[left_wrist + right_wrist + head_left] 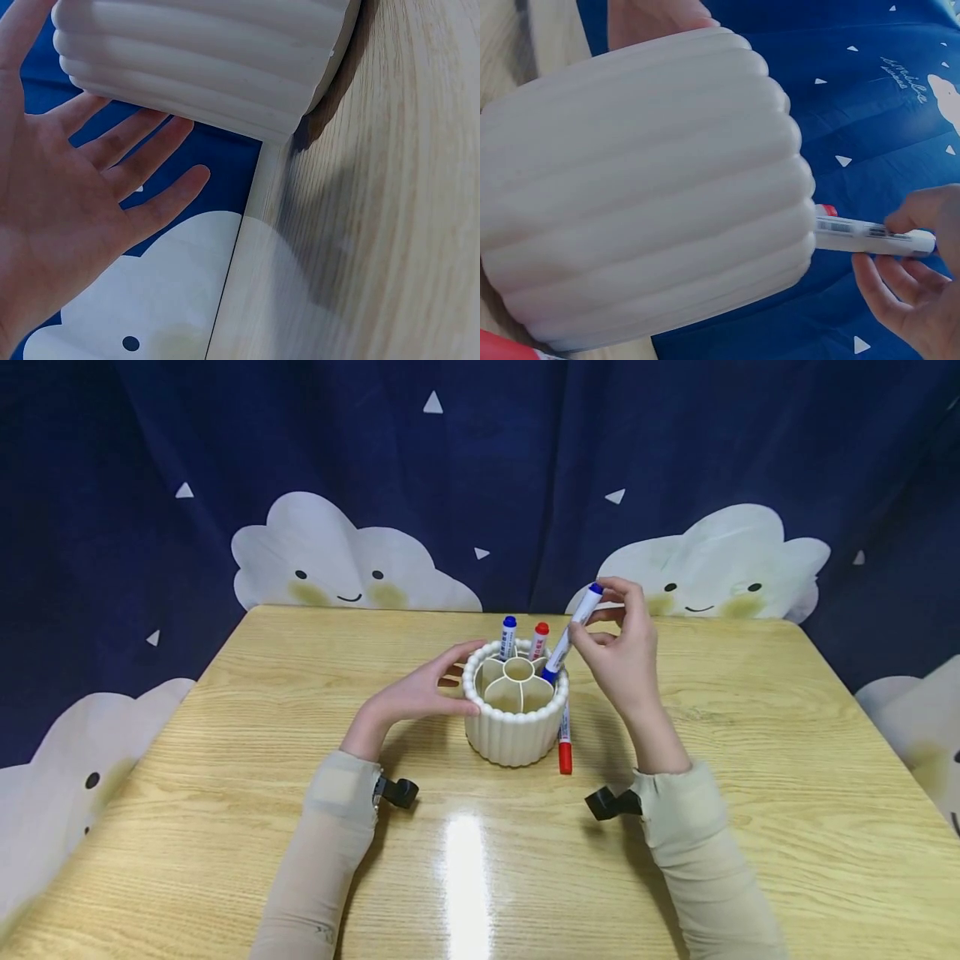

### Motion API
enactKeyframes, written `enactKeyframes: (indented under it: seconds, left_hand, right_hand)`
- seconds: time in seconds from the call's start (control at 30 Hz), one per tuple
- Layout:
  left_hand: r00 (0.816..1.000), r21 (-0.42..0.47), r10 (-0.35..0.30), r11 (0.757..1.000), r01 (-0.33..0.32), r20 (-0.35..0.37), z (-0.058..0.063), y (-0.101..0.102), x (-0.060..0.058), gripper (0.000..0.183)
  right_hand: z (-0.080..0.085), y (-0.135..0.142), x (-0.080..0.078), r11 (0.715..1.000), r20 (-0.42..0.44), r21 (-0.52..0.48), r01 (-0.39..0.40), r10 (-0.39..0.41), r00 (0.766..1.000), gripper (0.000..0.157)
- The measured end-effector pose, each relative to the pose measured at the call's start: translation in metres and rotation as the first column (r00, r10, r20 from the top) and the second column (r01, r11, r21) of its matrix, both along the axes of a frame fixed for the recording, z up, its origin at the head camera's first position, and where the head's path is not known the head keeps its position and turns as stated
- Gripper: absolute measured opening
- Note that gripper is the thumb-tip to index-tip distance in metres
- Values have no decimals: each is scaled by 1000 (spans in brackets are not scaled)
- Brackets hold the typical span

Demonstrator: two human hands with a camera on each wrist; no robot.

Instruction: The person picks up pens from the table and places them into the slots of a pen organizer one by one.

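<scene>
A cream ribbed pen holder (pixel 512 739) with petal-shaped compartments stands on the table. My left hand (pixel 416 695) holds its left side, thumb at the front rim and fingers toward the back; in the left wrist view the palm (pixel 67 195) is away from the wall and the lower fingers are spread. My right hand (pixel 630 652) pinches a blue-capped whiteboard marker (pixel 574 631) near its upper end. The marker slants, its lower blue end inside the right compartment. A blue marker (pixel 508 639) and a red marker (pixel 538 643) stand in the back compartments.
Another red-capped marker (pixel 566 757) lies on the wooden table (pixel 300 652) against the holder's right side, partly hidden behind it. A dark blue curtain (pixel 525 468) with cloud prints hangs behind the table's far edge.
</scene>
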State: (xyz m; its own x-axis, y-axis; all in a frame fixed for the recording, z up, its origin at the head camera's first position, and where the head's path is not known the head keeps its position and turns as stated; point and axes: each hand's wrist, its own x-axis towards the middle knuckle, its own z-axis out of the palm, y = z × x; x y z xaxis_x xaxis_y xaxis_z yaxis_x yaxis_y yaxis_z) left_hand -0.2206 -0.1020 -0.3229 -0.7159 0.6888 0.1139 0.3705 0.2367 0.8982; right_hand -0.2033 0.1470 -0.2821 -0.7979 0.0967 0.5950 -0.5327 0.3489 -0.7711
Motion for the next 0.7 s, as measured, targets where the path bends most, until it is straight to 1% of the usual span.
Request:
enactKeyframes:
  seconds: [0.17, 0.2, 0.23, 0.37, 0.53, 0.7]
  left_hand:
    - [1000, -3, 1, 1000, -1, 1, 0, 0, 0, 79]
    - [1000, -4, 3, 1000, -3, 1, 0, 0, 0, 78]
    - [1000, -4, 3, 1000, -3, 2, 0, 0, 0, 78]
    - [1000, -9, 9, 1000, -9, 3, 0, 1, 1, 77]
    - [1000, -9, 11, 1000, -11, 5, 0, 2, 2, 78]
    - [1000, -1, 13, 1000, -13, 2, 0, 1, 1, 78]
  right_hand:
    - [-6, -1, 0, 996, 60, 76, -54, 49, 997, 47]
    - [-9, 0, -1, 994, 65, 89, -63, 57, 996, 46]
    - [-13, 2, -3, 992, 73, 104, -67, 60, 996, 46]
    - [-19, 4, -3, 983, 108, 162, -90, 73, 991, 42]
    - [-20, 7, -3, 967, 154, 219, -132, 100, 983, 38]
    - [-18, 9, -3, 945, 188, 279, -169, 119, 975, 31]
